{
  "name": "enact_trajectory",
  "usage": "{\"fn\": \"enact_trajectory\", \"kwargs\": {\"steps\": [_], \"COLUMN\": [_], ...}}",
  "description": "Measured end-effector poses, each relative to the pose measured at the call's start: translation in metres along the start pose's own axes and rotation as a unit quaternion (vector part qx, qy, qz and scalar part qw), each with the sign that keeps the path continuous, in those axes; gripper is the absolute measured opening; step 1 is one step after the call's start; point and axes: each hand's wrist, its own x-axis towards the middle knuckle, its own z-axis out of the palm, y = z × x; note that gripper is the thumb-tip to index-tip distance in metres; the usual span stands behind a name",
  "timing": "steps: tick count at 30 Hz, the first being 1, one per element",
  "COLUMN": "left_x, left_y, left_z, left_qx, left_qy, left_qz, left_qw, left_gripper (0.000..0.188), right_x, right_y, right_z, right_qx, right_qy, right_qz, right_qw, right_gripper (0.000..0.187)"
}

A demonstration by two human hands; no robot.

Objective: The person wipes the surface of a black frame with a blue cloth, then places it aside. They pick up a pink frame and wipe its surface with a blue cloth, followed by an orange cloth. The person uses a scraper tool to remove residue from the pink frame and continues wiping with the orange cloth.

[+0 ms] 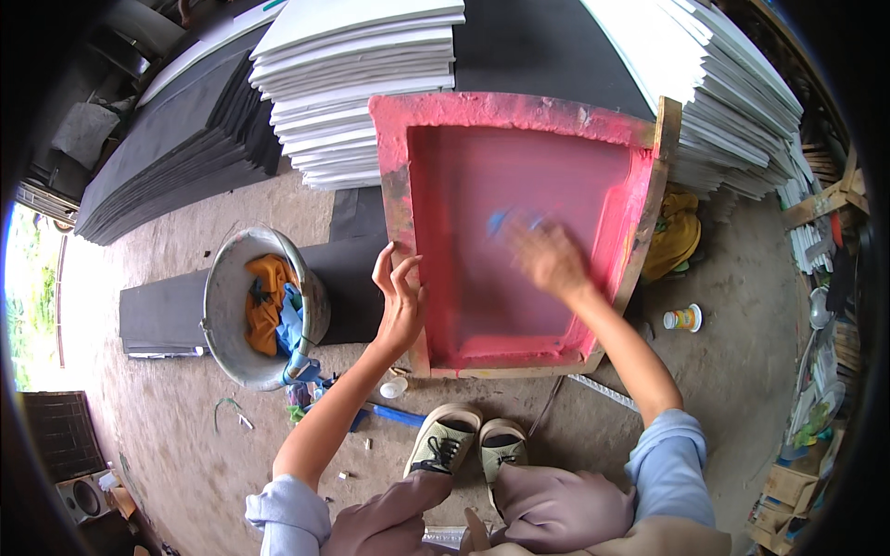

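Note:
A wooden screen-printing frame (397, 197), caked with pink ink, stands tilted before me with its mesh (464, 278) toward me. My left hand (400, 301) grips the frame's left edge, fingers curled over the wood. Over the middle of the mesh, my right hand (549, 259) presses a blue cloth (508, 221); both are smeared by motion, and the palm hides part of the cloth. Left of the frame, a grey bucket (225, 326) holds an orange cloth (269, 306) and a blue cloth (290, 320).
Stacks of white sheets (357, 79) and black sheets (176, 153) rise behind the frame. On the concrete floor to the right lie a yellow cloth (675, 236) and a small cup (683, 319). My shoes (445, 440) are just below the frame. Clutter lines the right side.

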Motion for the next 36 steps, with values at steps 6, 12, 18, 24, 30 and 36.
{"fn": "enact_trajectory", "kwargs": {"steps": [6, 12, 18, 24, 30, 36], "left_x": [-0.004, -0.001, -0.005, -0.020, -0.018, -0.014], "left_y": [-0.008, -0.010, -0.022, -0.032, -0.028, -0.021], "left_z": [-0.004, 0.003, 0.008, 0.009, 0.005, 0.004], "left_qx": [0.019, -0.182, -0.210, -0.258, -0.230, -0.161], "left_qy": [0.020, 0.051, 0.018, -0.014, -0.021, -0.017], "left_qz": [0.022, -0.077, -0.106, -0.147, -0.105, -0.081], "left_qw": [0.999, 0.979, 0.972, 0.955, 0.967, 0.983], "left_gripper": [0.059, 0.079, 0.085, 0.086, 0.088, 0.090], "right_x": [0.064, 0.065, 0.117, 0.028, 0.032, 0.124], "right_y": [-0.022, 0.001, -0.010, -0.100, -0.045, -0.015], "right_z": [-0.011, -0.005, 0.003, -0.004, 0.007, 0.000], "right_qx": [0.072, 0.079, 0.093, 0.147, 0.103, 0.078], "right_qy": [0.109, -0.031, 0.167, -0.077, -0.034, 0.100], "right_qz": [0.326, -0.131, 0.221, -0.016, -0.184, 0.150], "right_qw": [0.936, 0.988, 0.956, 0.986, 0.977, 0.980], "right_gripper": [0.062, 0.049, 0.052, 0.039, 0.045, 0.049]}}
